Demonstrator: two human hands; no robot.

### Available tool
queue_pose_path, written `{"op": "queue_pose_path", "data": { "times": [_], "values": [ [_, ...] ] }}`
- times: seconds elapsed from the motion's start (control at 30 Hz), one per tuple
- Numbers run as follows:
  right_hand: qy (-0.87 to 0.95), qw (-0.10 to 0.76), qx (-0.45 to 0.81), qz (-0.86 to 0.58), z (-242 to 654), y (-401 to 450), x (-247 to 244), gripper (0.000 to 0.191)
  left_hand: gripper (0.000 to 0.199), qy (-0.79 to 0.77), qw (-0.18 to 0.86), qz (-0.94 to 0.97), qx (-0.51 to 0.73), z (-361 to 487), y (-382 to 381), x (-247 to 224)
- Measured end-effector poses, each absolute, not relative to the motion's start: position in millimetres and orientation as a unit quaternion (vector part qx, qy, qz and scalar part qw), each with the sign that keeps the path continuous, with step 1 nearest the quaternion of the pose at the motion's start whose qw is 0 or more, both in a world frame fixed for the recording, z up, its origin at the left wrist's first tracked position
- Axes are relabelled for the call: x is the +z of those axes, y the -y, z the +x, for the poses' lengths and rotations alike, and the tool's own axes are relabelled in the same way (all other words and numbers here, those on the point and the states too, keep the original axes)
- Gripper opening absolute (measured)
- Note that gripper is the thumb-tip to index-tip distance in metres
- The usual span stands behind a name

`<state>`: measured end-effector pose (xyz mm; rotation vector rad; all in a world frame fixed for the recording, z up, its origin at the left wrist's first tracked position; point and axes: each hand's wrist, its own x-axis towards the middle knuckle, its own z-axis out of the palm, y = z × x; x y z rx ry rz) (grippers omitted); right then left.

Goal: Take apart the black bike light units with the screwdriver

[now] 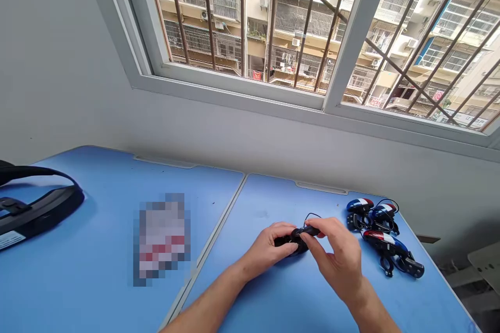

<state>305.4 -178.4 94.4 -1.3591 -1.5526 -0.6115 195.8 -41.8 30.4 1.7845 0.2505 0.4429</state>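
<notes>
My left hand (267,247) and my right hand (336,257) meet over the blue tabletop (250,291), both gripping a small black plastic device (297,238). My fingers hide most of it, and a thin black wire loops up from its top. To the right of my right hand lie three similar devices with red, white and blue shells and black clip-like parts. Two sit together at the back (371,213), and the longest (386,252) lies nearer me. My hands touch none of these three.
A black strap with a white label (39,203) lies at the far left of the table. A flat package with a blurred-out surface (162,239) lies left of the seam between two blue table sections. Beyond the table rise a grey wall and a barred window (242,26).
</notes>
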Motion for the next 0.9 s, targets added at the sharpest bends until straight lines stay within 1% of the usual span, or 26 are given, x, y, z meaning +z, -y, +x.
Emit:
{"op": "queue_pose_path", "data": {
  "times": [0.17, 0.47, 0.9],
  "values": [
    [0.632, 0.471, -0.249, -0.562, 307.3, 178.7, 94.9, 0.02, 0.02, -0.113, 0.598, 0.772, 0.184, 196.4, 42.7, 32.3],
    [0.636, 0.487, -0.254, -0.541, 303.8, 178.8, 97.1, 0.027, 0.02, -0.101, 0.591, 0.777, 0.194, 195.1, 43.4, 35.0],
    [0.641, 0.488, -0.251, -0.537, 302.8, 176.2, 93.9, 0.029, 0.032, -0.085, 0.605, 0.768, 0.193, 193.5, 42.6, 40.2]
  ]
}}
